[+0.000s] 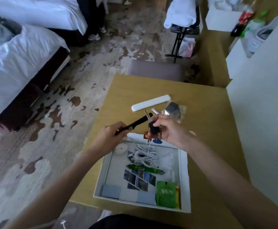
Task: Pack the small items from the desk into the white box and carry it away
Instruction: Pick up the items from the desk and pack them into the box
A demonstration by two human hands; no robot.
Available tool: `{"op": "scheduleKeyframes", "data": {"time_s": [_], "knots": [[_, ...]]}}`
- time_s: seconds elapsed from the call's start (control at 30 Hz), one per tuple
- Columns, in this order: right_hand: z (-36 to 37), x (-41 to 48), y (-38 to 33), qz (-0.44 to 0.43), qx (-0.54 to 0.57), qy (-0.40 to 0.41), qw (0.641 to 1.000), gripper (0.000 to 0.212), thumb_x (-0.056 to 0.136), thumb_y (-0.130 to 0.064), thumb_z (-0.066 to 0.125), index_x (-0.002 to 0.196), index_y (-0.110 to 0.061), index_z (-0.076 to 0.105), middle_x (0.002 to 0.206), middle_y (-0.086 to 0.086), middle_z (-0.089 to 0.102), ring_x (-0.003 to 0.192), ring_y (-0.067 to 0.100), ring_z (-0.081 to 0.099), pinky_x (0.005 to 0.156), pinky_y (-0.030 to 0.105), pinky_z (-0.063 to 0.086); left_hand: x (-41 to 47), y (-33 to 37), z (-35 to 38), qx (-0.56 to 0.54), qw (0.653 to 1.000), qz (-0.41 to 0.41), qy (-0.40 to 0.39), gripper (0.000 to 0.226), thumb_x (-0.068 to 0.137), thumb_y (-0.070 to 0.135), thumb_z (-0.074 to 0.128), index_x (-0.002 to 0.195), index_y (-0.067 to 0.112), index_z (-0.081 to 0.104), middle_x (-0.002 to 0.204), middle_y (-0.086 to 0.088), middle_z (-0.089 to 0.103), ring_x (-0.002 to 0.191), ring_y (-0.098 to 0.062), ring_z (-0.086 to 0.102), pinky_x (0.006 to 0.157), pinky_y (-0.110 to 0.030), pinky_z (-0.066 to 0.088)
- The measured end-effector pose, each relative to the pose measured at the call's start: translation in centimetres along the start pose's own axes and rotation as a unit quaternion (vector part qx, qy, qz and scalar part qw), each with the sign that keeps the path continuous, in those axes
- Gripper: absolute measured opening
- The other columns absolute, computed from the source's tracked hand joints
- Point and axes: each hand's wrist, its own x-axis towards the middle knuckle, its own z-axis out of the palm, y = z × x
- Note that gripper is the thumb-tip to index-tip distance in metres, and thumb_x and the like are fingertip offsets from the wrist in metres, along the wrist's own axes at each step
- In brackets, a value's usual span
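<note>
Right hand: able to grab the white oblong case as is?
Probably not yet: the right hand grips the key bunch, though the white case lies unobstructed just beyond it.

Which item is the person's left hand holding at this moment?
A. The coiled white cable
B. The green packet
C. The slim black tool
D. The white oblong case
C: the left hand grips the slim black tool, the right hand holds the bunch of keys, the white oblong case lies on the desk, and the green packet and coiled white cable lie in the white box.
</note>
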Motion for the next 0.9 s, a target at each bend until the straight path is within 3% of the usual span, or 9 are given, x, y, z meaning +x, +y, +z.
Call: {"op": "scheduleKeyframes", "data": {"time_s": [0.1, 0.23, 0.33, 0.43, 0.5, 0.57, 0.67, 0.73, 0.9], "knots": [[3.0, -0.5, 2.2, 0.062, -0.173, -0.057, 0.981, 0.009, 0.088, -0.005, 0.054, 0.094, -0.010, 0.059, 0.089, 0.016, 0.065, 0.083, 0.029, 0.069, 0.071, 0.035, 0.057, -3.1, -1.3, -1.9, -0.029, 0.998, -0.037, 0.031, 0.006, 0.091, 0.030, 0.057, 0.086, 0.031, 0.057, 0.068, 0.004, 0.065, 0.061, -0.019, 0.061, 0.055, -0.040, 0.049], [5.7, -0.2, 6.6, 0.069, -0.421, -0.079, 0.901, 0.008, 0.081, -0.026, 0.064, 0.088, -0.027, 0.066, 0.091, -0.004, 0.066, 0.083, 0.006, 0.064, 0.073, 0.025, 0.048, -5.7, -3.1, -3.2, -0.042, 0.998, -0.034, 0.043, 0.004, 0.091, 0.029, 0.057, 0.088, 0.031, 0.059, 0.070, 0.008, 0.066, 0.057, -0.022, 0.060, 0.053, -0.043, 0.050], [6.5, 0.0, 10.1, 0.057, -0.537, -0.090, 0.837, 0.010, 0.083, -0.027, 0.062, 0.093, -0.028, 0.063, 0.091, -0.010, 0.063, 0.082, 0.004, 0.060, 0.066, 0.023, 0.044, -6.9, -4.3, -3.3, 0.004, 1.000, -0.004, 0.024, 0.004, 0.090, 0.033, 0.057, 0.087, 0.034, 0.057, 0.063, 0.008, 0.059, 0.050, -0.011, 0.052, 0.047, -0.033, 0.042], [6.2, -0.3, 12.6, 0.080, -0.584, -0.082, 0.804, 0.015, 0.082, -0.029, 0.062, 0.097, -0.032, 0.064, 0.095, -0.012, 0.062, 0.086, 0.004, 0.059, 0.066, 0.023, 0.044, -7.6, -4.8, -3.2, 0.036, 0.999, 0.038, -0.012, 0.005, 0.091, 0.033, 0.056, 0.088, 0.036, 0.056, 0.063, 0.015, 0.056, 0.054, -0.004, 0.052, 0.045, -0.019, 0.037], [5.6, -0.9, 13.4, 0.102, -0.574, -0.075, 0.809, 0.016, 0.086, -0.024, 0.062, 0.100, -0.031, 0.067, 0.102, -0.009, 0.065, 0.093, 0.007, 0.061, 0.074, 0.024, 0.050, -7.8, -5.0, -2.8, 0.059, 0.995, 0.071, -0.028, 0.002, 0.091, 0.034, 0.056, 0.090, 0.035, 0.057, 0.066, 0.022, 0.053, 0.062, 0.001, 0.053, 0.050, -0.014, 0.039], [4.7, -1.8, 13.1, 0.115, -0.521, -0.042, 0.845, 0.016, 0.091, -0.019, 0.060, 0.104, -0.025, 0.067, 0.107, -0.005, 0.068, 0.098, 0.009, 0.065, 0.082, 0.026, 0.053, -7.9, -5.1, -2.3, 0.086, 0.987, 0.124, -0.046, 0.007, 0.092, 0.036, 0.054, 0.094, 0.030, 0.059, 0.072, 0.022, 0.054, 0.062, -0.001, 0.053, 0.048, -0.013, 0.037], [3.1, -4.0, 11.2, 0.127, -0.387, 0.046, 0.912, 0.022, 0.092, -0.011, 0.061, 0.113, -0.015, 0.061, 0.112, -0.001, 0.069, 0.102, 0.012, 0.067, 0.084, 0.031, 0.057, -7.6, -4.9, -1.5, 0.128, 0.963, 0.224, -0.081, 0.019, 0.096, 0.036, 0.049, 0.103, 0.023, 0.061, 0.089, 0.008, 0.065, 0.075, -0.014, 0.061, 0.059, -0.032, 0.049], [2.0, -5.4, 9.9, 0.118, -0.329, 0.076, 0.934, 0.036, 0.089, -0.007, 0.067, 0.123, -0.012, 0.056, 0.118, 0.001, 0.067, 0.106, 0.016, 0.066, 0.090, 0.036, 0.056, -7.2, -4.5, -0.6, 0.157, 0.941, 0.283, -0.099, 0.023, 0.096, 0.034, 0.048, 0.107, 0.019, 0.062, 0.096, 0.002, 0.068, 0.083, -0.018, 0.063, 0.064, -0.036, 0.052], [0.5, -7.1, 9.4, 0.131, -0.432, 0.065, 0.890, 0.054, 0.086, -0.011, 0.070, 0.134, -0.022, 0.046, 0.119, -0.001, 0.063, 0.103, 0.013, 0.064, 0.077, 0.025, 0.054, -6.6, -3.2, 3.1, 0.228, 0.899, 0.335, -0.165, 0.022, 0.094, 0.030, 0.047, 0.110, 0.020, 0.060, 0.104, -0.002, 0.068, 0.092, -0.020, 0.064, 0.069, -0.034, 0.050]]}}
